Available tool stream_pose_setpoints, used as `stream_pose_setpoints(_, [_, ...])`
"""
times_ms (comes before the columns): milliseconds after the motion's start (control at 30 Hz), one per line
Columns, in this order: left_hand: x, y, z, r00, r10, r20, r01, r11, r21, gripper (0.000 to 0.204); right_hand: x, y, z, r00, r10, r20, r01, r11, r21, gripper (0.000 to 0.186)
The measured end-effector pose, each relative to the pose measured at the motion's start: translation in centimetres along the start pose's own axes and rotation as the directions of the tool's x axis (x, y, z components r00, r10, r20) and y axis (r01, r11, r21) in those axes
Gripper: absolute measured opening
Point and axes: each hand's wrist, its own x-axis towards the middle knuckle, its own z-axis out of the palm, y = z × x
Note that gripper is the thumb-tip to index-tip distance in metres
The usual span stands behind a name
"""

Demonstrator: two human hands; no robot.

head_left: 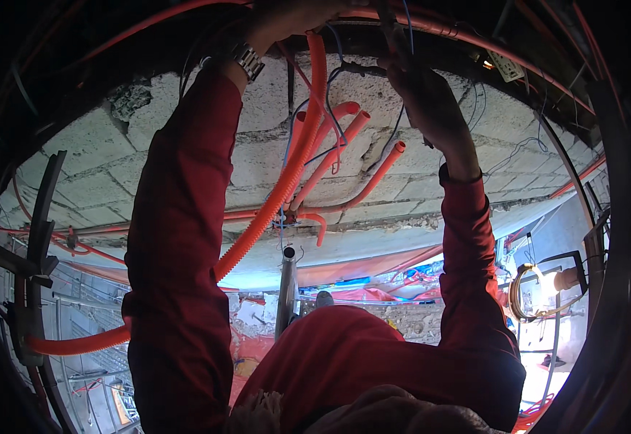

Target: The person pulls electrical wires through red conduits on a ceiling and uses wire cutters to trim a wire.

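Both my arms, in red sleeves, reach up to the top of the head view. My left hand (pixel 290 20), with a metal watch at its wrist, is at the upper edge, right above the top of an orange corrugated conduit (pixel 286 184). Its fingers are lost in the dark, so its grip does not show. The fingers of my right hand (pixel 431 105) are closed round a long dark hand tool (pixel 393 32) of unclear kind. Thin blue wires (pixel 338 50) hang between the hands. Below them, several short orange conduit ends (pixel 384 166) stick out by the block wall.
A pale block wall (pixel 99 181) lies ahead, with dark metal bars (pixel 37 246) at the left. Under my hands stands an upright metal tube (pixel 286 289). A bright lamp (pixel 550 283) with a coiled cable (pixel 518 293) is at the right. Orange pipes (pixel 467 36) cross overhead.
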Motion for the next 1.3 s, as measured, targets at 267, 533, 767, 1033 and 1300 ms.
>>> stream_pose_setpoints(267, [1.3, 6.4, 1.0, 0.964, -0.255, 0.071, 0.197, 0.871, 0.450, 0.015, -0.6, 3.3, -0.4, 0.982, 0.164, 0.092, -0.172, 0.982, 0.080, 0.049])
stream_pose_setpoints(533, [0.3, 3.3, -0.3, 0.999, 0.035, -0.016, -0.028, 0.951, 0.307, 0.021, 2.3, 0.5, 0.1, 0.995, -0.074, 0.074, 0.077, 0.996, -0.046, 0.066])
stream_pose_setpoints(767, [0.7, 2.1, -0.3, 0.995, -0.082, 0.063, 0.051, 0.918, 0.394, 0.022, 2.4, 2.4, -0.1, 0.981, -0.187, 0.048, 0.190, 0.981, -0.044, 0.057])
stream_pose_setpoints(1033, [-0.1, -0.4, -0.5, 0.993, 0.115, -0.014, -0.111, 0.977, 0.181, 0.024, 3.1, 4.8, -0.3, 0.984, -0.035, 0.175, 0.006, 0.986, 0.165, 0.048])
stream_pose_setpoints(1300, [0.8, 5.3, 0.2, 0.996, -0.084, 0.038, 0.061, 0.907, 0.416, 0.024, 2.8, 6.9, -0.6, 0.904, -0.411, 0.122, 0.424, 0.897, -0.122, 0.038])
